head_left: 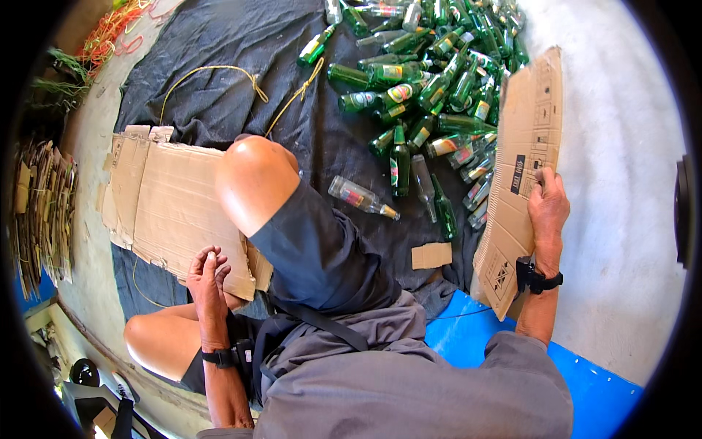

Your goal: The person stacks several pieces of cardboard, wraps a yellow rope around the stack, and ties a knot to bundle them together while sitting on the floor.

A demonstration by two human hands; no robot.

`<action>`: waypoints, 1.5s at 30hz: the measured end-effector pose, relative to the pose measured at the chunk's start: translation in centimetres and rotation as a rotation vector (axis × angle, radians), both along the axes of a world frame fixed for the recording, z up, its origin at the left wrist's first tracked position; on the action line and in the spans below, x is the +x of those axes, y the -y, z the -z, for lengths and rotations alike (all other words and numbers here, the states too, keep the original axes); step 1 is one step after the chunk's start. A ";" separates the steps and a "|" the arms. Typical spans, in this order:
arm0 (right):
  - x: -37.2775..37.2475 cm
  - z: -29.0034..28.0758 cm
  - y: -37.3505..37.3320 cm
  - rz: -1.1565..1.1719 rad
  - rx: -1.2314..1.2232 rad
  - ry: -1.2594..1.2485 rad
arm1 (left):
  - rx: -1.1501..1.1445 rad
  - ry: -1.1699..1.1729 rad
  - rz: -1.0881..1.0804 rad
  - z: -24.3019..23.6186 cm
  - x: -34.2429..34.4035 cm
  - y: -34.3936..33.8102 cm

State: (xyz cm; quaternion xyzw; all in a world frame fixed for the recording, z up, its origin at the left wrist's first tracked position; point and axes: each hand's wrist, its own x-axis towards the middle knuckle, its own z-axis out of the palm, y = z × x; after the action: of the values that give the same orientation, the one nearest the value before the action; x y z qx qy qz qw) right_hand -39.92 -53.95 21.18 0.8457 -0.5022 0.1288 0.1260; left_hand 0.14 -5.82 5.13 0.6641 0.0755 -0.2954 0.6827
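My right hand (pixel 548 208) grips the edge of a long brown cardboard sheet (pixel 515 186), which stands tilted on its side at the right. Printed dark symbols mark its face. Over the near edge of some flattened cardboard (pixel 179 194) on my left hovers my left hand (pixel 208 274), its fingers loosely bent and apart, with nothing visible in them. That cardboard lies beside my raised knee and has torn, folded edges. Past the upright sheet spreads a heap of green and clear glass bottles (pixel 431 80).
A dark cloth (pixel 197 44) covers the floor under the bottles. A clear bottle (pixel 362 196) and a small cardboard piece (pixel 431 255) lie before me. Yellow rope (pixel 296 95) crosses the cloth. Stacked cardboard (pixel 44 212) stands far left; a blue sheet (pixel 468 329) lies near right.
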 end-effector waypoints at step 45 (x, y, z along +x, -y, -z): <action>-3.9 32.7 -12.0 -0.364 0.763 -0.026 | -0.529 0.393 -0.500 -16.5 7.3 5.3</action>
State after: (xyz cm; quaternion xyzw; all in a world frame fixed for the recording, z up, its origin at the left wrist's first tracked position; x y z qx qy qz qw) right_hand -43.86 -41.96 -11.51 0.9082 -0.3549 -0.0570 -0.2146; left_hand 7.44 -11.09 21.63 0.4706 0.0243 0.0028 0.8820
